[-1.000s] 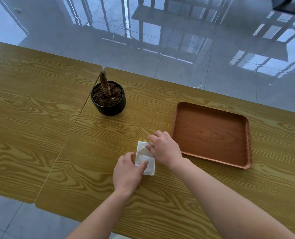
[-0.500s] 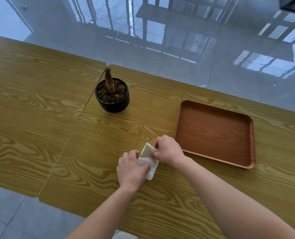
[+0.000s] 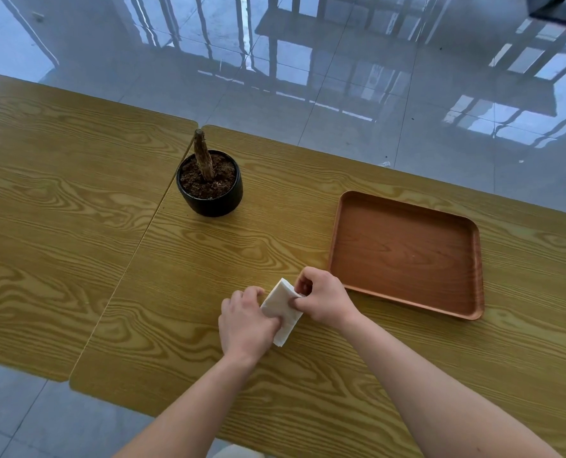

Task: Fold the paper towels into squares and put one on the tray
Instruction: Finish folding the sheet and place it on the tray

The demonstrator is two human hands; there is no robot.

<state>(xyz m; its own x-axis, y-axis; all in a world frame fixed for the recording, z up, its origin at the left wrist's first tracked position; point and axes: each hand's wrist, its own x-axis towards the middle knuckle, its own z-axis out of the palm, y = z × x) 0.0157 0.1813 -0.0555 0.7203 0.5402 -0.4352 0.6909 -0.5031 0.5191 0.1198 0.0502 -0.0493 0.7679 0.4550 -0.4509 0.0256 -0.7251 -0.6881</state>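
A small folded white paper towel (image 3: 283, 309) lies on the wooden table between my two hands. My left hand (image 3: 247, 323) rests on its left part with the fingers curled over it. My right hand (image 3: 324, 297) pinches its right edge between thumb and fingers. The towel's far corner is lifted a little off the table. The brown wooden tray (image 3: 407, 256) sits just right of my right hand, with nothing in it.
A black pot (image 3: 210, 188) with soil and a bare stump stands at the back left of the towel, by the seam between the two table tops (image 3: 142, 233). The table's far edge borders a glossy tiled floor (image 3: 341, 94).
Both hands have closed in on the towel, which has gone from flat to narrower, with its far corner raised. My view has tilted slightly.
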